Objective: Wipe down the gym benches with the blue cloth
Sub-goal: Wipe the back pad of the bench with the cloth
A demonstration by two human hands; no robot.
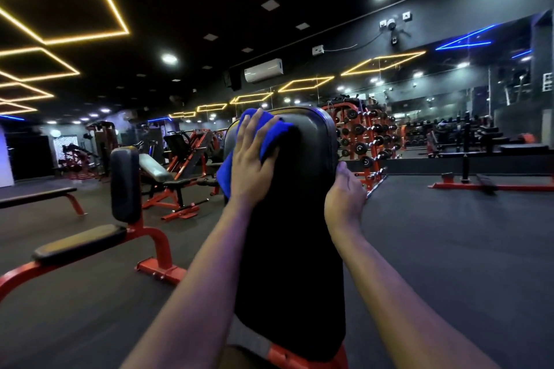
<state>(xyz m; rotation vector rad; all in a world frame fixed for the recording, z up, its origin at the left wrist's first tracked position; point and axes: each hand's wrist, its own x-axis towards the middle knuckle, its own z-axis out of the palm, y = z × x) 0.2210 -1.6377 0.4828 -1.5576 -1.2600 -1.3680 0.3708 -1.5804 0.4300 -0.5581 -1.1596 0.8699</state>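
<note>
Blue cloth [271, 136] under left hand [250, 165] on bench [299, 219]

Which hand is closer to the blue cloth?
Left. The left hand presses flat on the blue cloth; the right hand holds the bench pad's right edge, apart from it.

The tall black padded backrest [287, 219] stands upright in the middle. On its upper left corner lies the folded blue cloth [271, 133], pressed under the left hand [250, 165]; the right hand [344, 196] holds the backrest's right edge, lower than the cloth. Left of the backrest stands a red-framed bench with an upright black pad [124, 183], and further left a low flat black bench [39, 193]. Behind the backrest to the right is a red rack of dumbbells [365, 141], with the mirrored wall [449, 93] behind it
</note>
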